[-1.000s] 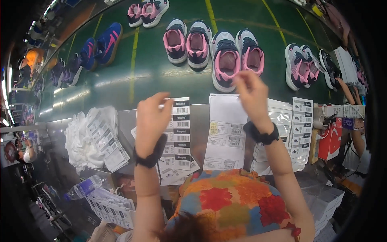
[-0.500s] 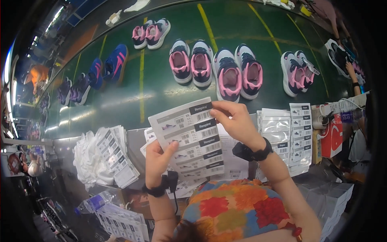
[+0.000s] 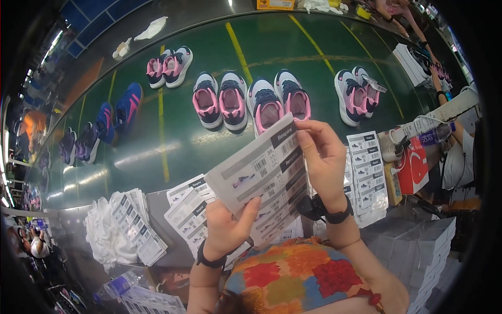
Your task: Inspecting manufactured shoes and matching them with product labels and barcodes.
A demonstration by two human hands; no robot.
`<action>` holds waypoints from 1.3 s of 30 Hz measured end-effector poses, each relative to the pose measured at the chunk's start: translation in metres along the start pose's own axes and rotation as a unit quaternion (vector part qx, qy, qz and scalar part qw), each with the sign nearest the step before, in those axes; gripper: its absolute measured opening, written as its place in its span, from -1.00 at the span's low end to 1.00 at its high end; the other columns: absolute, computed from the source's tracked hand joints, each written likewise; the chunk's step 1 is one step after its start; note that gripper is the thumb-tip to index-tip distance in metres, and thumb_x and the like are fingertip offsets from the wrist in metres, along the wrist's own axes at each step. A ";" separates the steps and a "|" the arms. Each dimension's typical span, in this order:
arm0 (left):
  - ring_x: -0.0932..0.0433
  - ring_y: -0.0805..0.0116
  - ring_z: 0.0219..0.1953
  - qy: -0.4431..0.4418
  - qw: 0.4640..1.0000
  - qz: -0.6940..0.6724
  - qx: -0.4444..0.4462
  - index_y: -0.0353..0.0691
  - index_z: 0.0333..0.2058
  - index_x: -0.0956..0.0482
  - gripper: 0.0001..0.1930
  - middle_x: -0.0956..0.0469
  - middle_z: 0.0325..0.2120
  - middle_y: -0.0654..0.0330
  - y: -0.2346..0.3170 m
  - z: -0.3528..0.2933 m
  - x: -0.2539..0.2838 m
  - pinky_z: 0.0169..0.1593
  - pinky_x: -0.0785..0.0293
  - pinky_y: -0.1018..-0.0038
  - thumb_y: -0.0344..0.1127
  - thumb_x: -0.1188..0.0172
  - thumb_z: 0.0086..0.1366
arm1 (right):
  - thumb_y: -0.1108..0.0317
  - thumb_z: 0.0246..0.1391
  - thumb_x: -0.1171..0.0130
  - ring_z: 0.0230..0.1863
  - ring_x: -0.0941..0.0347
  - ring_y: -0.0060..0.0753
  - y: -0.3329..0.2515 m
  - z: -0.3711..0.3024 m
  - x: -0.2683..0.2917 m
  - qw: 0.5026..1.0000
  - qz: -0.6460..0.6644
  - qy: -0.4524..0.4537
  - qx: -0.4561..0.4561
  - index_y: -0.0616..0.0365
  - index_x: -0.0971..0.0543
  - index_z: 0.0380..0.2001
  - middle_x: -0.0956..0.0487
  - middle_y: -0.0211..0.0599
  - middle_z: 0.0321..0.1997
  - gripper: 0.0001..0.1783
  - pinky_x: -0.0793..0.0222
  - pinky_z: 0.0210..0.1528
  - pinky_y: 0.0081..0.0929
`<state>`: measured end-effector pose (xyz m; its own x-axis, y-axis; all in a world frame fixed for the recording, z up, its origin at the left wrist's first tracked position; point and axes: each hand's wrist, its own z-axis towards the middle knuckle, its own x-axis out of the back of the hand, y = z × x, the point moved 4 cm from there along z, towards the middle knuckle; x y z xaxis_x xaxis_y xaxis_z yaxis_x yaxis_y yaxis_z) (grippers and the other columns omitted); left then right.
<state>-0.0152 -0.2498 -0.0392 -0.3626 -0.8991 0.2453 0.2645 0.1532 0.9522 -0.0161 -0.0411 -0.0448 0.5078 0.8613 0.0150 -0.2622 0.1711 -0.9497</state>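
In front of my chest I hold a white sheet of shoe labels (image 3: 269,180), printed with barcodes and small shoe pictures. My left hand (image 3: 227,227) grips its left edge, thumb lying on the printed face. At the upper right corner, my right hand (image 3: 325,159) pinches the sheet between thumb and fingers. Whether several sheets lie together there I cannot tell. Just beyond the sheet stands a pair of white, navy and pink sneakers (image 3: 287,89), partly hidden by it. A similar sneaker pair (image 3: 219,102) sits to its left.
Green belt (image 3: 204,157) with yellow lines carries another sneaker pair (image 3: 355,97) at right and blue shoes (image 3: 128,107) at left. Nearer are label sheets (image 3: 191,206), white crumpled cloth (image 3: 107,230), more labels (image 3: 368,178) and a red box (image 3: 413,167). A co-worker's arm (image 3: 431,68) reaches in far right.
The label sheet has tilted and come nearer, its right side turned up, with both hands still on it. The view has shifted, so the shoes appear farther left and lower.
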 end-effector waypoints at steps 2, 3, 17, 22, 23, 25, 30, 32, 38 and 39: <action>-0.61 0.36 -0.35 -0.010 1.000 -0.009 -0.008 -0.43 -0.22 -0.61 -0.83 -0.66 -0.37 0.08 -0.001 -0.005 -0.001 -0.24 -0.48 0.50 -0.46 -0.24 0.23 | 0.43 0.14 -0.24 -0.41 -0.51 -0.71 -0.007 0.002 0.003 0.999 -0.052 -0.006 0.002 0.24 -0.60 -0.13 -0.64 -0.37 -0.41 -0.78 -0.38 -0.38 -0.68; -0.61 0.36 -0.35 -0.008 1.000 -0.008 -0.007 -0.43 -0.22 -0.61 -0.83 -0.66 -0.37 0.08 0.001 -0.007 0.000 -0.24 -0.48 0.50 -0.46 -0.24 0.23 | 0.44 0.13 -0.25 -0.45 -0.51 -0.72 -0.013 0.002 0.002 0.995 -0.103 -0.014 0.005 0.24 -0.61 -0.17 -0.65 -0.37 -0.46 -0.81 -0.38 -0.42 -0.68; -0.60 0.31 -0.25 -0.009 0.998 -0.038 -0.052 -0.40 -0.19 -0.60 -0.81 -0.64 -0.26 0.07 0.001 -0.013 -0.012 -0.15 -0.48 0.47 -0.52 -0.24 0.20 | 0.50 -0.02 -0.35 -0.60 -0.50 -0.54 -0.036 -0.007 0.006 0.959 -0.238 0.022 0.149 0.28 -0.68 -0.24 -0.65 -0.22 -0.52 -0.78 -0.37 -0.50 -0.66; -0.60 0.35 -0.41 0.016 1.000 -0.015 -0.010 -0.40 -0.18 -0.60 -0.81 -0.65 -0.39 0.08 -0.001 -0.009 -0.017 -0.30 -0.48 0.48 -0.51 -0.21 0.22 | 0.53 -0.14 -0.38 -0.38 -0.55 -0.34 -0.032 -0.006 0.000 0.955 -0.245 -0.014 0.168 0.16 -0.71 -0.29 -0.66 -0.24 -0.32 -0.75 -0.42 -0.32 -0.45; -0.60 0.37 -0.54 0.051 0.999 0.007 0.006 -0.39 -0.18 -0.60 -0.81 -0.65 -0.50 0.08 -0.006 -0.008 -0.016 -0.43 -0.49 0.47 -0.49 -0.21 0.23 | 0.52 -0.20 -0.41 -0.23 -0.57 -0.30 -0.038 -0.007 -0.003 0.941 -0.296 -0.031 0.164 0.12 -0.71 -0.33 -0.65 -0.27 -0.22 -0.75 -0.45 -0.17 -0.39; -0.58 0.40 -0.58 0.119 0.992 -0.021 0.020 -0.41 -0.22 -0.59 -0.84 -0.62 -0.56 0.07 -0.025 -0.004 -0.018 -0.47 -0.45 0.46 -0.46 -0.19 0.26 | 0.52 -0.22 -0.42 -0.26 -0.58 -0.28 -0.034 -0.014 -0.006 0.934 -0.274 -0.032 0.228 0.14 -0.68 -0.39 -0.65 -0.28 -0.30 -0.78 -0.47 -0.09 -0.34; -0.59 0.41 -0.54 0.241 0.956 0.116 0.124 -0.49 -0.24 -0.57 -0.81 -0.63 -0.54 0.05 -0.064 -0.010 0.030 -0.44 -0.46 0.46 -0.42 -0.16 0.28 | 0.60 -0.16 -0.28 -0.31 -0.54 -0.35 -0.046 -0.032 0.004 0.974 -0.102 -0.123 0.158 0.22 -0.58 -0.46 -0.61 -0.21 -0.40 -0.87 -0.44 0.00 -0.29; -0.61 0.37 -0.43 0.268 0.939 0.117 0.183 -0.50 -0.21 -0.56 -0.79 -0.65 -0.44 0.05 -0.083 -0.034 0.073 -0.32 -0.50 0.46 -0.44 -0.16 0.27 | 0.59 -0.09 -0.23 -0.30 -0.48 -0.49 -0.025 -0.013 0.022 0.993 0.013 -0.076 0.094 0.24 -0.52 -0.38 -0.58 -0.27 -0.35 -0.85 -0.40 -0.07 -0.43; -0.53 0.13 0.00 0.307 0.896 -0.311 0.080 -0.40 0.13 -0.35 -0.57 -0.49 0.04 0.03 -0.085 -0.147 0.200 0.09 -0.43 0.29 -0.32 -0.09 0.35 | 0.28 -0.07 -0.38 -0.29 -0.46 -0.28 0.150 0.146 0.090 0.970 -0.234 0.042 -0.040 0.18 -0.49 -0.19 -0.56 -0.22 -0.29 -0.61 -0.36 -0.08 -0.45; -0.50 0.10 0.04 0.316 0.875 -0.364 0.053 -0.38 0.15 -0.34 -0.55 -0.46 0.07 0.02 -0.080 -0.166 0.211 0.12 -0.40 0.24 -0.26 -0.06 0.38 | 0.19 -0.14 -0.46 -0.25 -0.48 -0.14 0.167 0.155 0.106 0.891 -0.447 0.049 -0.056 0.16 -0.50 -0.16 -0.56 -0.16 -0.28 -0.50 -0.36 -0.03 -0.34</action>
<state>0.0349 -0.5202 -0.0941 0.1743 -0.8160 -0.5511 0.0721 -0.5476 0.8336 -0.1334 0.1534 -0.1532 0.5433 0.3580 0.7594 0.3645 0.7143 -0.5975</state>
